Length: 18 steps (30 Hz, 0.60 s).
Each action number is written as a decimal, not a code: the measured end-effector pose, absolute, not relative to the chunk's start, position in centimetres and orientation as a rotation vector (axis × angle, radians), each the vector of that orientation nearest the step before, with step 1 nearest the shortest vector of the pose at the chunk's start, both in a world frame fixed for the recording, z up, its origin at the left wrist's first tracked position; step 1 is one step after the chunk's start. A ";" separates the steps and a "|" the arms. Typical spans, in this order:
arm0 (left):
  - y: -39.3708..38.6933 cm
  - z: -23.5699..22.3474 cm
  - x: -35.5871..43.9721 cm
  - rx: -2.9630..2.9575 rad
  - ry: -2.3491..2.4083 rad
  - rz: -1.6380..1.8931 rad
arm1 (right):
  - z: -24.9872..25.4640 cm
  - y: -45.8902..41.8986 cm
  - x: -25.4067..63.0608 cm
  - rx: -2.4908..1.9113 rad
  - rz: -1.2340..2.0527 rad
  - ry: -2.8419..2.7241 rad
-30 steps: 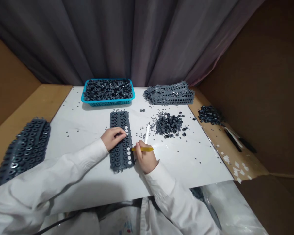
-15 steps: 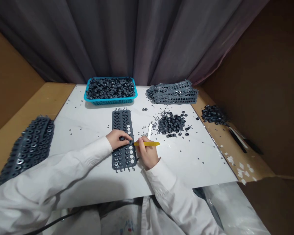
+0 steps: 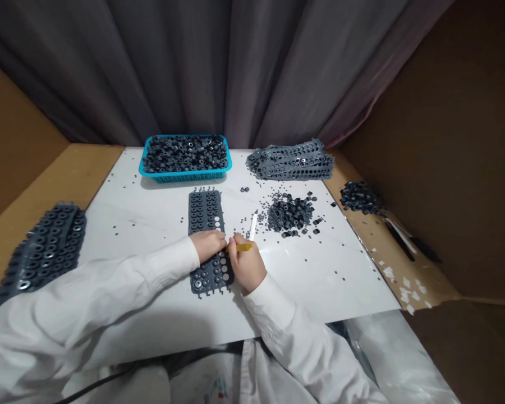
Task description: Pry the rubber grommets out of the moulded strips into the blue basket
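Note:
A dark grey strip of moulded rubber rings (image 3: 206,216) lies lengthwise on the white sheet (image 3: 151,224) in front of me; several holes along its right column are punched out. My left hand (image 3: 210,244) rests on the strip's middle, fingers curled and pressing on it. My right hand (image 3: 244,268) is closed round a yellow tool (image 3: 244,247) whose tip meets the strip's right edge beside my left fingers. A white stick (image 3: 252,226) lies just beyond my right hand.
A blue basket (image 3: 185,175) full of black rings stands at the back. Emptied strips (image 3: 292,161) are stacked back right, a loose ring pile (image 3: 289,215) lies right of centre, another ring pile (image 3: 359,197) sits further right. Filled strips (image 3: 42,252) lie left. Pens (image 3: 404,238) rest right.
My right hand has turned in towards the strip, so less of the yellow tool shows. My left hand slid down the strip towards me and now sits against my right hand.

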<state>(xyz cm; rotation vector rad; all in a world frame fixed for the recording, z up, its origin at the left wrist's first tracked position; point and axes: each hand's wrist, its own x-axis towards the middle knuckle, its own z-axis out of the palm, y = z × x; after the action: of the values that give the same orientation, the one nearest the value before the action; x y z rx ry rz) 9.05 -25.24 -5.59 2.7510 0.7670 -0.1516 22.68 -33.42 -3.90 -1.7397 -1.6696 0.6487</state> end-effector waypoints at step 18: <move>-24.5 -4.0 6.0 0.784 0.932 0.432 | -4.8 -32.8 23.9 -1.546 0.857 -1.379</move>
<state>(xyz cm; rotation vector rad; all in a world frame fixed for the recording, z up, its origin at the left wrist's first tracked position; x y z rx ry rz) 6.04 -24.51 -3.98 0.7837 0.9322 0.4324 23.86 -32.76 -4.75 -1.5458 -1.3789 0.8567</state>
